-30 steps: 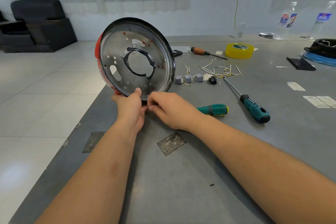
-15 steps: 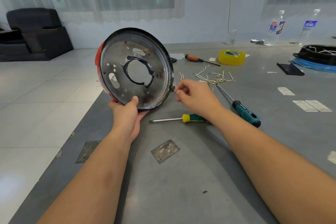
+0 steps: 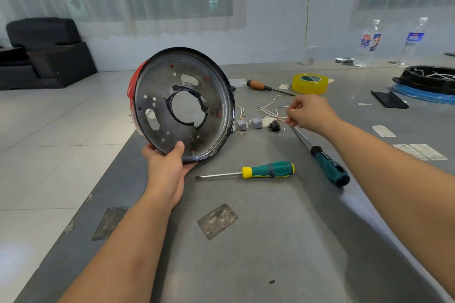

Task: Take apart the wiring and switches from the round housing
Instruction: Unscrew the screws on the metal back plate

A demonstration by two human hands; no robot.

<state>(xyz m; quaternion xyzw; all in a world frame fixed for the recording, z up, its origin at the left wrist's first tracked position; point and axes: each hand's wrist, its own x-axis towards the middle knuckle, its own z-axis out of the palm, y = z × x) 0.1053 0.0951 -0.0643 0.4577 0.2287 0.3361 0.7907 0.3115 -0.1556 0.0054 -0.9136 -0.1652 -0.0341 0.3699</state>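
Right hand point(image 3: 310, 113) has moved out to the loose wires point(image 3: 269, 110), fingers pinching one; left hand point(image 3: 170, 167) still grips housing point(image 3: 182, 106).

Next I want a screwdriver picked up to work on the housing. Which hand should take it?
Right, probably. The left hand grips the round housing by its lower rim, propping it up. The right hand is over the loose wires, fingers curled; both green screwdrivers lie on its side.

A yellow tape roll point(image 3: 310, 83), two water bottles point(image 3: 368, 43) and a black armchair point(image 3: 44, 51) sit beyond.
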